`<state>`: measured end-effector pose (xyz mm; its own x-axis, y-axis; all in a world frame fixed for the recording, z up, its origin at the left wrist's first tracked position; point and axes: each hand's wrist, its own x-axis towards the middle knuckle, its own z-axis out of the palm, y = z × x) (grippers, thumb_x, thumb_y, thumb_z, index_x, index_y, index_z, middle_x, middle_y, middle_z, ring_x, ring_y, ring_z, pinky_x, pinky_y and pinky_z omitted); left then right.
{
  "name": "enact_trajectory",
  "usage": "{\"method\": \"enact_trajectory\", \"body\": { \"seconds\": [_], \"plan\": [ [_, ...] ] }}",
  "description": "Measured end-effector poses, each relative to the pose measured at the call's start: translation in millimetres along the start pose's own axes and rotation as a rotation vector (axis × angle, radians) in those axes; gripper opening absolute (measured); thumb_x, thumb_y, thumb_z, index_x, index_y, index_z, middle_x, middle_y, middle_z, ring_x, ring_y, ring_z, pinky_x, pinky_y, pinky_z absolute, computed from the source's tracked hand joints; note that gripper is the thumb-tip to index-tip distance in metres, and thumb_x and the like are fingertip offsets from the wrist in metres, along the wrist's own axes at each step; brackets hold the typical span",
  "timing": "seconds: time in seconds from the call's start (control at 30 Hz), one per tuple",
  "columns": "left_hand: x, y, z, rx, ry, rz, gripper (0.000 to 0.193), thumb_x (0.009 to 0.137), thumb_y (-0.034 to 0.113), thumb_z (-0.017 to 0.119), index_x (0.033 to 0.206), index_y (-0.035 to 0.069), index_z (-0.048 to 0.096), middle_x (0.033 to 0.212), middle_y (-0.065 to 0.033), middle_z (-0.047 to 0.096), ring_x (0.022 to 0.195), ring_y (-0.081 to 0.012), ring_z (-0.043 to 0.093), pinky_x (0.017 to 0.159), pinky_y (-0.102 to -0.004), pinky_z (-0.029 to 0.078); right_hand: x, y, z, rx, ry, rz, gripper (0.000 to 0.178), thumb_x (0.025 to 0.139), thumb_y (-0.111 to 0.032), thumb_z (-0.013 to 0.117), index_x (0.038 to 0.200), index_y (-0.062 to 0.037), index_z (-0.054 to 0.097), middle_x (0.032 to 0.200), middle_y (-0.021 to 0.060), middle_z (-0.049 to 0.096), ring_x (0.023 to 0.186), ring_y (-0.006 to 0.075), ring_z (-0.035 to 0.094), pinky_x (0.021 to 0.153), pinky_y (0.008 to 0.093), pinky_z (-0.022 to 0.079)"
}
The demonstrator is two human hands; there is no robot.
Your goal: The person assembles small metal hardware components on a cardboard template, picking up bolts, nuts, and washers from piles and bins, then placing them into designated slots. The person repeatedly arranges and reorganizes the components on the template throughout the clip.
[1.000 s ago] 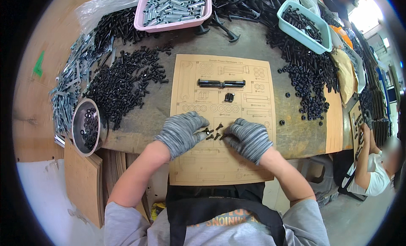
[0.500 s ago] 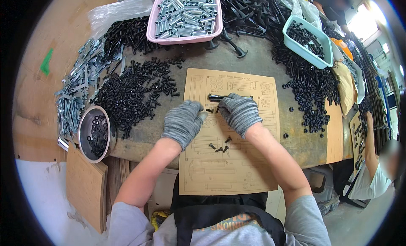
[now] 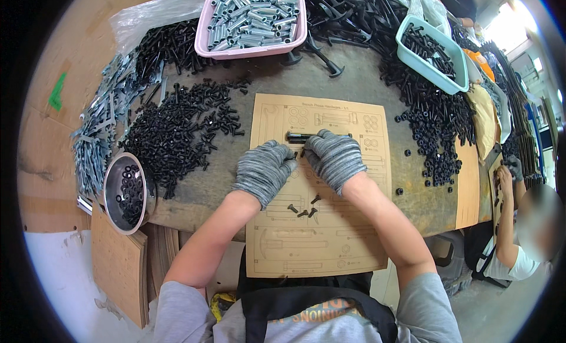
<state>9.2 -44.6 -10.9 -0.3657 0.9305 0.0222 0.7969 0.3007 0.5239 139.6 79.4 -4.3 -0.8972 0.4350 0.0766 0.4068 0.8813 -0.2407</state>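
A brown cardboard sheet [image 3: 359,237] printed with hardware outlines lies before me, overhanging the bench's near edge. Gloved in grey knit, my left hand [image 3: 266,171] is curled, its fingertips pinching a small black bolt [image 3: 295,155]. Close by on the right, my right hand [image 3: 335,160], in a matching glove, is closed with fingers down, another small black bolt [image 3: 303,153] at its fingertips. Long black bolts [image 3: 299,136] lie crosswise on the sheet, partly covered by the right hand. Several short black bolts [image 3: 303,212] rest loose lower on the sheet.
Piles of black bolts [image 3: 177,122] and grey metal strips [image 3: 94,148] spread left, beside a steel bowl [image 3: 107,192]. A pink bin [image 3: 250,53] of metal tubes stands at the back. Black nuts [image 3: 436,166] and a light-blue bin [image 3: 436,80] are right. A co-worker [image 3: 522,237] works far right.
My left hand has moved right, its fingertips reaching the small bolt that lay between the hands. My right hand stays nearly in place. The view has shifted slightly.
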Motion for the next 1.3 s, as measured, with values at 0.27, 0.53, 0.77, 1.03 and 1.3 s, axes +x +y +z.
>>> {"method": "enact_trajectory", "body": {
  "seconds": [0.27,0.53,0.77,1.03,1.3],
  "plan": [
    [-2,5,2,0.023,0.029,-0.002,0.023,0.08,0.028,0.067,0.092,0.009,0.07,0.089,-0.0106,0.066,0.083,-0.0295,0.063,0.077,-0.0389,0.05,-6,-2,6,0.012,0.064,-0.034,0.013,0.082,-0.02,0.061,0.085,-0.0088,0.066,0.084,0.012,0.063,0.073,0.0297,0.064,0.064,0.0412,0.051],
    [-61,5,-24,-0.013,-0.306,0.278,0.023,0.085,0.024,0.061,0.1,0.007,0.066,0.094,-0.0097,0.063,0.09,-0.0276,0.061,0.08,-0.0381,0.05,-77,-16,-25,0.275,-0.125,0.027,0.014,0.083,-0.021,0.063,0.087,-0.0079,0.067,0.075,0.0123,0.063,0.072,0.0312,0.063,0.068,0.0399,0.051],
    [-43,-3,-15,-0.036,-0.04,0.037,0.018,0.085,0.024,0.063,0.093,0.008,0.068,0.089,-0.01,0.065,0.085,-0.0278,0.062,0.078,-0.0374,0.05,-53,-15,-14,0.192,0.058,0.026,0.013,0.084,-0.021,0.062,0.087,-0.008,0.066,0.08,0.0118,0.064,0.073,0.0307,0.063,0.065,0.0387,0.051],
    [-7,-9,-3,-0.017,0.058,-0.051,0.022,0.083,0.026,0.065,0.095,0.008,0.069,0.091,-0.0121,0.066,0.085,-0.0301,0.063,0.078,-0.0392,0.05,21,-21,-12,-0.231,-0.171,-0.117,0.022,0.087,-0.021,0.057,0.107,-0.0141,0.062,0.089,0.0075,0.063,0.075,0.0276,0.065,0.063,0.0384,0.052],
    [-1,-4,-5,-0.061,-0.037,-0.028,0.035,0.079,0.021,0.069,0.111,0.008,0.063,0.101,-0.013,0.064,0.093,-0.0296,0.062,0.084,-0.0382,0.05,10,-5,-9,-0.019,-0.122,0.013,0.014,0.082,-0.021,0.063,0.093,-0.0154,0.07,0.083,0.0083,0.064,0.076,0.0288,0.064,0.069,0.0392,0.051]
  ]
}}
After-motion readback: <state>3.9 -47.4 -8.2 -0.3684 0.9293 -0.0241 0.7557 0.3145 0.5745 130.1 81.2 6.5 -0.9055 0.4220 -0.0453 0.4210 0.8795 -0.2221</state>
